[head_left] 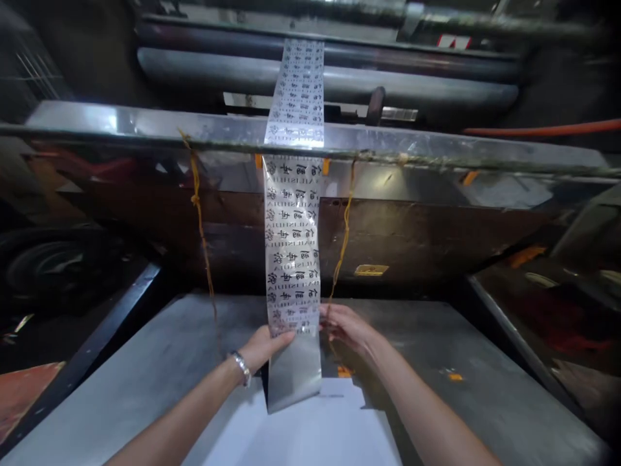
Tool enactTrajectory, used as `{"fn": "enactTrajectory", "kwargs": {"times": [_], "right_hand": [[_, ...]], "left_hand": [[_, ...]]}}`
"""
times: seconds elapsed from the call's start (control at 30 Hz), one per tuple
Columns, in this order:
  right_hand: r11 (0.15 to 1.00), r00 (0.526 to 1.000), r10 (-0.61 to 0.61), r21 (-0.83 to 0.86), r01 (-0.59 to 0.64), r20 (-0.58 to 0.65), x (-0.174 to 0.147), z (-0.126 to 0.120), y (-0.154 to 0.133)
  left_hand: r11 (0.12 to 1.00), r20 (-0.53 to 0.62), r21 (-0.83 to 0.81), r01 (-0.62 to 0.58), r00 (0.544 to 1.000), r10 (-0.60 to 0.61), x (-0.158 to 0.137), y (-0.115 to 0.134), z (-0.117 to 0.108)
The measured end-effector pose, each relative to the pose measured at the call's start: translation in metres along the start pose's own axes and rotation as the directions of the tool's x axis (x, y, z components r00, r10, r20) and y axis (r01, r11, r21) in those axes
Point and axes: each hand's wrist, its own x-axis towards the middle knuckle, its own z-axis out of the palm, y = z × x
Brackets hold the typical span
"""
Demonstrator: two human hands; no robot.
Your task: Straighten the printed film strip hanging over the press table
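A long strip of printed plastic film (294, 246) with rows of black characters runs down from the rollers and over the metal edge. Its lower end is plain silver and hangs just above or on white paper. My left hand (269, 344) grips the film's left edge, thumb flat across the front, other fingers hidden behind. At the right edge of the film, my right hand (347, 329) has its fingers curled and pinched close to a yellow string (345, 236); whether it grips film or string I cannot make out. A silver bracelet (241, 369) circles my left wrist.
White paper (301, 433) lies on the grey metal table (436, 362). Behind stand a machine's steel roller (204, 71) and a shiny metal ledge (412, 145). Another yellow string (196, 200) hangs left. Orange tape (326, 167) flanks the film. A red hose (543, 129) crosses at right.
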Motion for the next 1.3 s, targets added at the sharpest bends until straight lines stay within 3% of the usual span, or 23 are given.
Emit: {"fn": "enactTrajectory", "kwargs": {"times": [0.13, 0.3, 0.5, 0.9, 1.1, 1.3], "right_hand": [[0.993, 0.994, 0.073, -0.101, -0.065, 0.079, 0.027, -0.005, 0.012], [0.956, 0.987, 0.158, -0.256, -0.143, 0.041, 0.075, -0.017, 0.032], [0.932, 0.975, 0.211, -0.286, -0.223, -0.073, 0.117, -0.022, 0.044], [0.956, 0.973, 0.187, -0.203, -0.212, -0.135, 0.118, -0.008, 0.068], [0.964, 0.973, 0.151, -0.193, -0.185, -0.177, 0.109, -0.004, 0.057], [0.979, 0.978, 0.108, -0.150, -0.136, -0.180, 0.105, 0.002, 0.044]], "left_hand": [[0.999, -0.098, -0.032, 0.010, 0.995, -0.013, 0.049, -0.018, -0.010], [0.999, -0.161, 0.012, 0.041, 0.986, -0.039, 0.096, -0.029, -0.016], [0.959, -0.362, 0.224, 0.175, 0.928, -0.085, 0.125, -0.034, -0.032], [0.897, -0.306, 0.369, 0.244, 0.943, -0.130, 0.110, -0.035, -0.038], [0.867, -0.225, 0.430, 0.250, 0.960, -0.165, 0.099, -0.035, -0.040], [0.858, -0.233, 0.420, 0.295, 0.949, -0.212, 0.091, -0.035, -0.039]]}}
